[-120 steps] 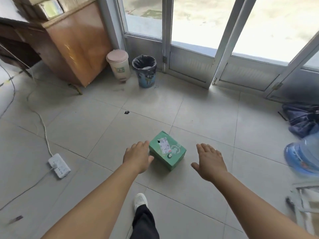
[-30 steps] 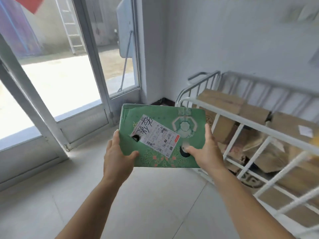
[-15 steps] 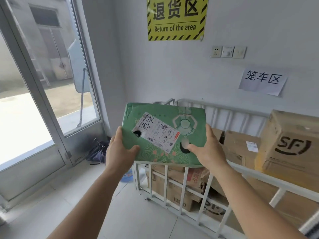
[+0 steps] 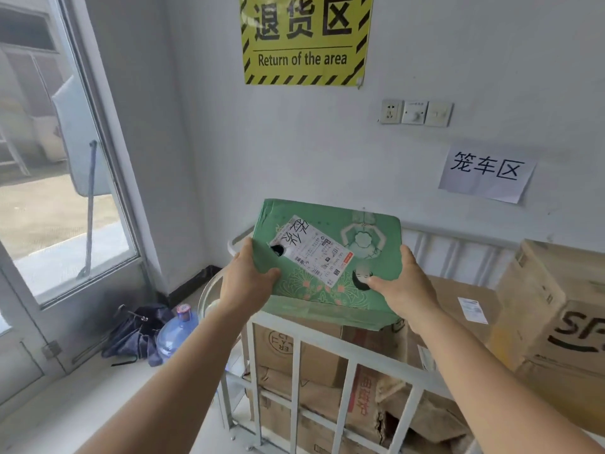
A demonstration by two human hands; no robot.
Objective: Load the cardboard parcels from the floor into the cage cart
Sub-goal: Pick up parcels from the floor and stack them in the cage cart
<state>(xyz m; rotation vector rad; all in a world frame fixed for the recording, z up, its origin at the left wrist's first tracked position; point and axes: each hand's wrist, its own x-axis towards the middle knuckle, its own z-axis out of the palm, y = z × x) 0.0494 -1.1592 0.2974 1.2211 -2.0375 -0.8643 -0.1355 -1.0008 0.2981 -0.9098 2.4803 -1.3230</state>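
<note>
Cage cart w/ white bars sits right below and beyond the hands, already stacked w/ brown cardboard boxes, incl. a big SF box at right. Green parcel is held up over the cart's near rail, long axis left-right, label face tilted toward the camera. Left hand clamps its left edge, right hand its right edge, thumbs on top; both about equally near. Likely next: push fwd and lower onto the box tops. Vs half a sec earlier: parcel now further over the rail, cart closer in view.
</note>
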